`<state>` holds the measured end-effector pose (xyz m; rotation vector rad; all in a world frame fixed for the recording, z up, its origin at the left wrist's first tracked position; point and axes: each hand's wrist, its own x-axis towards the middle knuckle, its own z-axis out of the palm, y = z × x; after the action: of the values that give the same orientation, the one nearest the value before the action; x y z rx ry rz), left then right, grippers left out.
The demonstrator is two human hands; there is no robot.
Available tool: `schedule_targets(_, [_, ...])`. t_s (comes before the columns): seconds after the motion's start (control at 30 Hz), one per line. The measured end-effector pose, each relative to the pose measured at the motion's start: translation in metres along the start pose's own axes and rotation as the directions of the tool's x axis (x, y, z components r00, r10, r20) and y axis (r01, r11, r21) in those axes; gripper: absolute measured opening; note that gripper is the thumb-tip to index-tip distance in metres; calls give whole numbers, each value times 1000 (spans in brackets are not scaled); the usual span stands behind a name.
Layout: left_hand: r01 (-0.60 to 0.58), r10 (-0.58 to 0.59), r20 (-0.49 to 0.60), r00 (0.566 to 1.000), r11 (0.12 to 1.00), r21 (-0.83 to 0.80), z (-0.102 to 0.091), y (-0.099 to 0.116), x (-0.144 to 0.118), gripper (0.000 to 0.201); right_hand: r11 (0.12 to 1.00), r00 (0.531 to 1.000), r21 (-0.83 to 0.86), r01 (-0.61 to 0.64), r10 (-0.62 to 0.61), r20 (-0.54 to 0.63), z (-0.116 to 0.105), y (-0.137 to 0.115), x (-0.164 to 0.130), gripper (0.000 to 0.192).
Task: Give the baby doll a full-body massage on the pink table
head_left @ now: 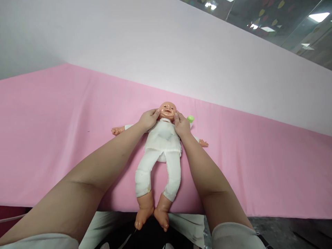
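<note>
A baby doll (164,136) with a white cloth body and plastic head, hands and feet lies on its back on the pink padded table (85,145). Its feet stick out over the front edge. My left hand (149,119) cups the left side of the doll's head, thumb against the cheek. On the other side, my right hand (182,123) holds the head the same way. Fingers of both hands curl partly out of sight behind the head and shoulders. The doll's arms are spread out to the sides beyond my wrists.
Just beyond my right hand lies a small light green object (190,119), partly hidden. A white wall (166,52) rises along the table's back edge, with a window (272,27) above it at the upper right. A cable (12,218) runs at the lower left.
</note>
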<state>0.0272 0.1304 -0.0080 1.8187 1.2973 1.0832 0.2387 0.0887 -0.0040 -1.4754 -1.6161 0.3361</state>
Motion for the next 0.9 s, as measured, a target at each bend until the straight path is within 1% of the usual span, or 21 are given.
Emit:
schedule_targets(0.1, [-52,49,25,998,993,110,-2,6,-4,64,999,999,-37,-31,32,25,-1,-8,-3,62])
schedule_targets(0.17, [-50,47,20,999,983,175,-3,11,-7,65,997,998,-62,-49,51,34,-2,-12,-4,69])
schedule_targets(0.23, [-39,37,15,999,980,197,-3,14,-9,64,994,997,-85,-64,67,25,-1,-14,-4,72])
schedule_targets(0.37, [-48,45,19,999,981,187,-2,14,-8,62,992,997,-107,-72,75,21,-1,-13,-3,69])
schedule_targets(0.5, [-53,51,18,999,982,179,-3,12,-8,60,994,997,-100,-54,58,44,-1,-11,-3,57])
schedule_targets(0.57, [-56,54,18,998,985,161,-3,10,-8,59,996,997,-77,-49,53,48,-1,-9,-2,54])
schedule_targets(0.73, [-47,47,7,999,991,124,-2,4,-6,58,1000,999,-17,-14,15,44,0,0,0,58])
schedule_targets(0.83, [-55,55,10,998,995,77,0,0,-3,59,1000,999,20,-14,13,29,1,5,2,60])
schedule_targets(0.9, [-34,35,-14,999,998,54,1,0,-3,60,999,1000,50,-3,2,17,1,6,2,60])
